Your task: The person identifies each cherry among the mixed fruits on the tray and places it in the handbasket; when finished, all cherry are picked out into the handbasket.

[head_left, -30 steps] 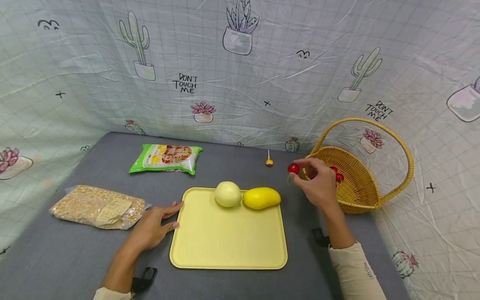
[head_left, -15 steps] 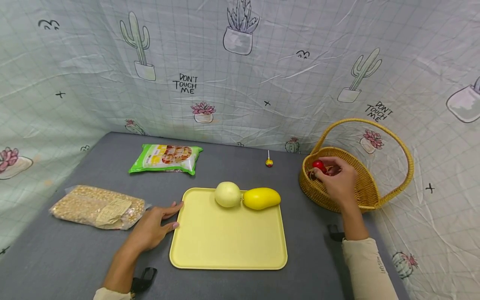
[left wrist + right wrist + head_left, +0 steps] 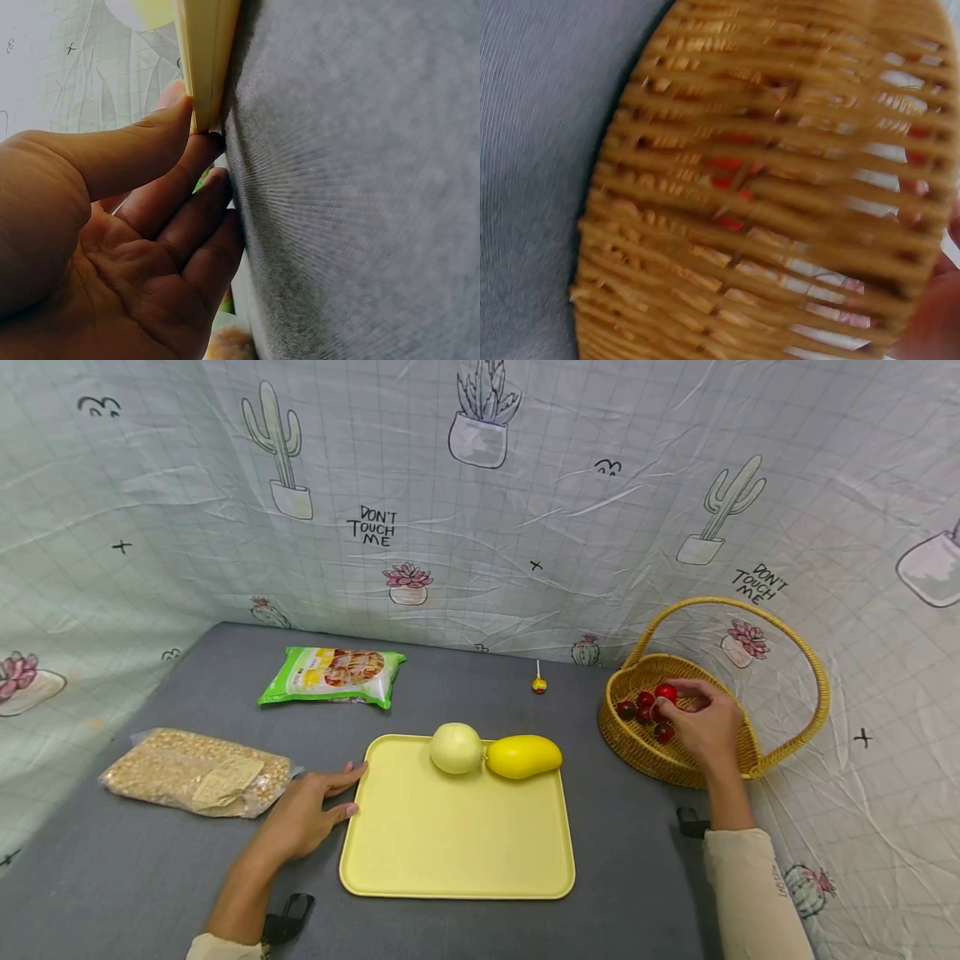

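Observation:
My right hand (image 3: 705, 722) is over the wicker basket (image 3: 645, 760), pinching a bright red cherry (image 3: 666, 693) between thumb and fingers. Below it in the basket lie several darker cherries (image 3: 626, 710). In the right wrist view, the woven basket wall (image 3: 765, 202) is blurred and covers most of the picture; only a bit of the hand (image 3: 930, 315) shows at the right. My left hand (image 3: 300, 814) touches the left edge of the yellow tray (image 3: 457, 852). In the left wrist view, its thumb rests against the tray edge (image 3: 206, 67) and the fingers extend beside it.
On the tray's far side sit a pale green round fruit (image 3: 456, 748) and a yellow mango (image 3: 523, 757). A lollipop (image 3: 539, 683), a green snack bag (image 3: 333, 677) and a clear bag of corn kernels (image 3: 195, 772) lie on the grey table (image 3: 465, 931). The basket handle (image 3: 795, 647) arches up.
My right hand has carried the cherry rightward from beside the basket's left rim to over its inside. More cherries in the basket are uncovered. The left hand has stayed at the tray edge.

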Tool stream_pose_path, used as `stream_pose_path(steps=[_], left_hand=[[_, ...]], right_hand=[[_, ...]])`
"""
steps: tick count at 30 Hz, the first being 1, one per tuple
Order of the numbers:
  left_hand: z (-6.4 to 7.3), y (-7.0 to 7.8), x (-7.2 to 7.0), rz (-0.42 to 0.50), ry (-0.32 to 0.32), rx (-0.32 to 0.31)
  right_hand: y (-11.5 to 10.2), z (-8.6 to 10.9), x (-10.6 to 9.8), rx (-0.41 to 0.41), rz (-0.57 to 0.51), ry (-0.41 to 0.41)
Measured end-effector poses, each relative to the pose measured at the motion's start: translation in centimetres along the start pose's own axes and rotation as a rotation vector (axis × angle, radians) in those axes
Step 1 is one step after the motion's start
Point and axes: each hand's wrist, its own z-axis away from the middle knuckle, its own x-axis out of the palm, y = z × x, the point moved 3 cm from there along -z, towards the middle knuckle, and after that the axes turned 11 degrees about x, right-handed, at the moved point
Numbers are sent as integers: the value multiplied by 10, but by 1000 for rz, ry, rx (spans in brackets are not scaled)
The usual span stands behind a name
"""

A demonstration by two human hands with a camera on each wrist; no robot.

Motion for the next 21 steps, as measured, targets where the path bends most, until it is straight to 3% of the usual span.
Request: stream_pose_path(steps=[9, 21], left_hand=[[-1, 2, 0, 7, -8, -6], [-1, 2, -2, 18, -4, -2]], right_hand=[[23, -8, -10, 75, 81, 12], [33, -17, -11, 243, 149, -12]])
